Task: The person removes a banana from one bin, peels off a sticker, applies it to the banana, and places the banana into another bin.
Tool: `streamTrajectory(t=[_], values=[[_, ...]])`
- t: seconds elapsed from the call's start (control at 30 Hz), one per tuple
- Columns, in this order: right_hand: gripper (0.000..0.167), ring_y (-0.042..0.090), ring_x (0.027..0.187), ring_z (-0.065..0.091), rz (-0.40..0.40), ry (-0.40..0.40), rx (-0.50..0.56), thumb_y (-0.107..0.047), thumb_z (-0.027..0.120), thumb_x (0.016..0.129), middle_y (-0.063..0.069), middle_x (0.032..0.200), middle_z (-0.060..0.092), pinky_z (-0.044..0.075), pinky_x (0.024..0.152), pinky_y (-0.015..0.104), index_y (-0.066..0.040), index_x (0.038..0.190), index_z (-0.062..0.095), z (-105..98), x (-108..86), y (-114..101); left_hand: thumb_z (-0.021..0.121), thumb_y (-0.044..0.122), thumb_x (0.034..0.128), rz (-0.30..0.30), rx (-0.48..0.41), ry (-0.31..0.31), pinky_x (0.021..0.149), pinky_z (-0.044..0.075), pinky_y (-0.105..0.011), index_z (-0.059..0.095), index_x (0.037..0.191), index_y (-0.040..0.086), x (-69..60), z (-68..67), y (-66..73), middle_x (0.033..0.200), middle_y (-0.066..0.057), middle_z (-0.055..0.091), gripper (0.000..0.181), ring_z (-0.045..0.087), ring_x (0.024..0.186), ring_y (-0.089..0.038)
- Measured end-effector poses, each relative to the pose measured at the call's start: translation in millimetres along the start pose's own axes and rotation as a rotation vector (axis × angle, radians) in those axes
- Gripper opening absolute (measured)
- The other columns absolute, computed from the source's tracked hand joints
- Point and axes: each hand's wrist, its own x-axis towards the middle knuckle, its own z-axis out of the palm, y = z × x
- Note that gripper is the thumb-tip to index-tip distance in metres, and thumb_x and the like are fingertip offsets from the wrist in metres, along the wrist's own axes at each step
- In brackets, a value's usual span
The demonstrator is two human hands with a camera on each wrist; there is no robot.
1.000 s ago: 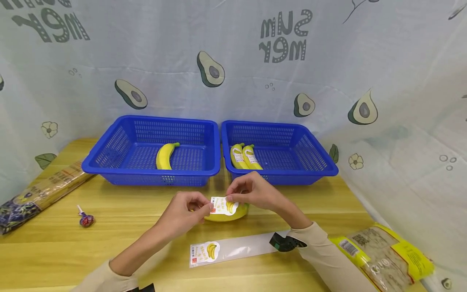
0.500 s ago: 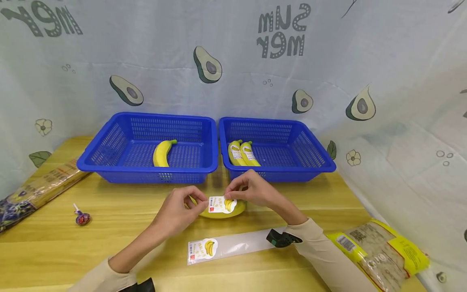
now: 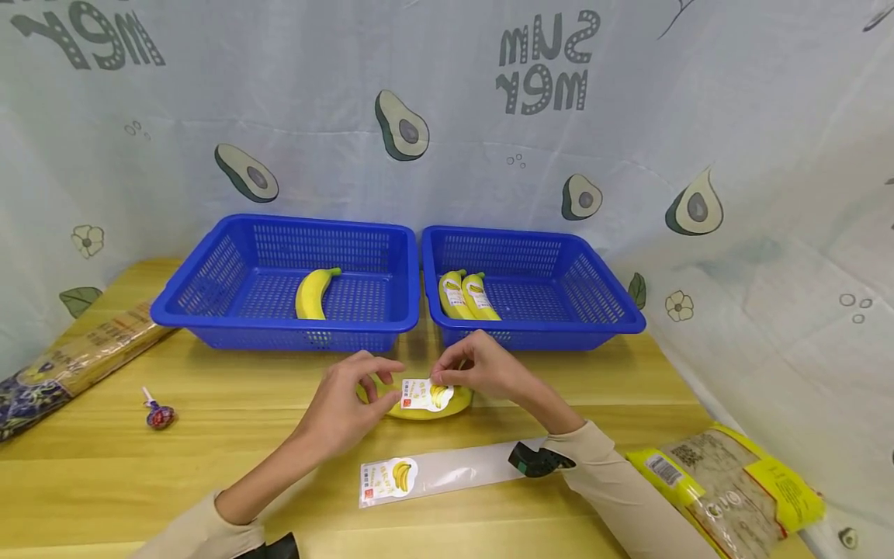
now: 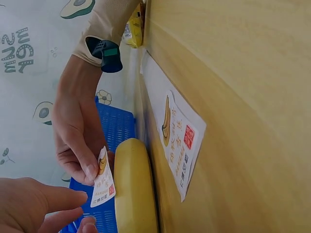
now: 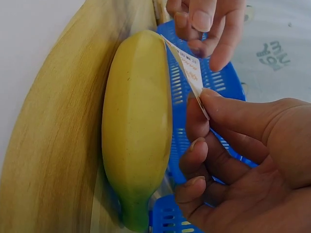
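Observation:
A white sticker (image 3: pixel 427 394) printed with bananas hangs by its right end from my right hand (image 3: pixel 485 368), pinched between thumb and fingers. My left hand (image 3: pixel 349 397) has thumb and index finger parted, close by the sticker's left end and holding nothing. Beneath the sticker a yellow banana (image 5: pixel 136 107) lies on the table, its top partly hidden by hands and sticker in the head view. Nearer the front lies a clear strip (image 3: pixel 461 469) with another banana sticker (image 3: pixel 388 478) at its left end.
Two blue baskets stand behind: the left basket (image 3: pixel 286 324) holds one plain banana (image 3: pixel 313 294), the right basket (image 3: pixel 538 331) two labelled bananas (image 3: pixel 466 296). A lollipop (image 3: pixel 160 415) and a long packet (image 3: pixel 84 361) lie left; a yellow bag (image 3: pixel 726 489) lies right.
My left thumb and index finger have spread apart and let go of the sticker's left end. My right hand keeps its pinch, nearly in the same place.

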Motion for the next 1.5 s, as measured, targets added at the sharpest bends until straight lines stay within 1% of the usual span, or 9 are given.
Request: streamTrajectory(t=[0.2,0.33,0.53,0.8,0.97,1.1,1.27,1.37,1.5], values=[[0.004,0.009,0.073,0.063,-0.016,-0.016,0.000,-0.001,0.079,0.096,0.008,0.088,0.080,0.057,0.068,0.020,0.003,0.095,0.082,2.1,1.4,2.9,0.086,-0.002,0.0873,0.028,0.076,0.031,0.079,0.050,-0.034,0.083,0.116,0.012,-2.0,2.7,0.4,0.102,-0.001,0.072,0.032,0.056,0.089,-0.020],[0.005,0.008,0.068,0.059,-0.019,-0.019,-0.028,-0.003,0.080,0.097,0.005,0.084,0.079,0.052,0.063,0.019,0.001,0.094,0.082,2.0,1.1,4.1,0.087,-0.003,0.0866,0.049,0.080,0.034,0.085,0.053,-0.041,0.084,0.111,0.011,-1.6,5.7,1.2,0.107,0.001,0.071,0.029,0.058,0.099,-0.021],[0.006,0.007,0.068,0.058,-0.020,-0.017,-0.066,-0.005,0.081,0.096,0.003,0.084,0.078,0.052,0.062,0.019,0.000,0.093,0.081,2.4,1.3,4.0,0.088,-0.001,0.0863,0.035,0.108,0.010,0.086,0.052,-0.039,0.086,0.105,0.014,0.2,11.6,-0.8,0.107,0.002,0.070,0.024,0.055,0.100,-0.016],[0.005,0.007,0.071,0.062,-0.043,-0.013,-0.090,-0.004,0.086,0.092,-0.001,0.080,0.075,0.056,0.067,0.023,-0.002,0.092,0.081,5.1,2.5,4.1,0.089,0.003,0.0870,-0.021,0.154,-0.014,0.088,0.051,-0.040,0.086,0.102,0.019,0.1,15.8,-5.9,0.109,0.002,0.069,0.022,0.054,0.106,-0.019],[0.011,0.005,0.070,0.061,-0.059,0.003,-0.130,-0.005,0.089,0.088,-0.003,0.079,0.073,0.057,0.066,0.024,-0.004,0.093,0.080,4.8,0.9,4.4,0.089,0.006,0.0875,-0.021,0.164,-0.027,0.088,0.051,-0.040,0.086,0.103,0.020,0.8,16.0,-6.0,0.108,0.001,0.068,0.021,0.054,0.105,-0.020],[0.014,0.013,0.076,0.064,-0.106,-0.008,-0.173,-0.008,0.091,0.087,0.001,0.087,0.074,0.056,0.067,0.026,-0.006,0.097,0.081,4.6,-0.6,3.3,0.090,0.009,0.0879,-0.039,0.178,-0.050,0.086,0.050,-0.039,0.086,0.103,0.021,0.1,14.1,-5.1,0.107,0.003,0.067,0.019,0.054,0.105,-0.019],[0.017,0.027,0.088,0.067,-0.143,-0.031,-0.207,-0.012,0.093,0.086,0.009,0.096,0.074,0.060,0.075,0.037,-0.007,0.098,0.083,5.6,-2.6,-0.4,0.090,0.009,0.0877,-0.040,0.177,-0.067,0.086,0.050,-0.039,0.086,0.102,0.020,1.0,12.6,-4.5,0.105,0.004,0.066,0.019,0.053,0.104,-0.018],[0.018,0.028,0.092,0.068,-0.129,-0.033,-0.225,-0.014,0.094,0.084,0.008,0.097,0.075,0.061,0.079,0.042,-0.009,0.097,0.083,5.5,-4.0,-2.3,0.091,0.010,0.0873,-0.033,0.173,-0.074,0.088,0.051,-0.040,0.086,0.103,0.020,1.7,12.3,-4.5,0.107,0.004,0.067,0.020,0.053,0.105,-0.019],[0.020,0.024,0.093,0.069,-0.109,-0.041,-0.240,-0.015,0.095,0.083,0.004,0.097,0.076,0.061,0.080,0.042,-0.010,0.098,0.083,4.3,-4.7,-3.2,0.092,0.009,0.0861,-0.036,0.168,-0.081,0.089,0.051,-0.042,0.085,0.103,0.020,2.0,12.3,-5.0,0.107,0.004,0.067,0.022,0.054,0.106,-0.019]])
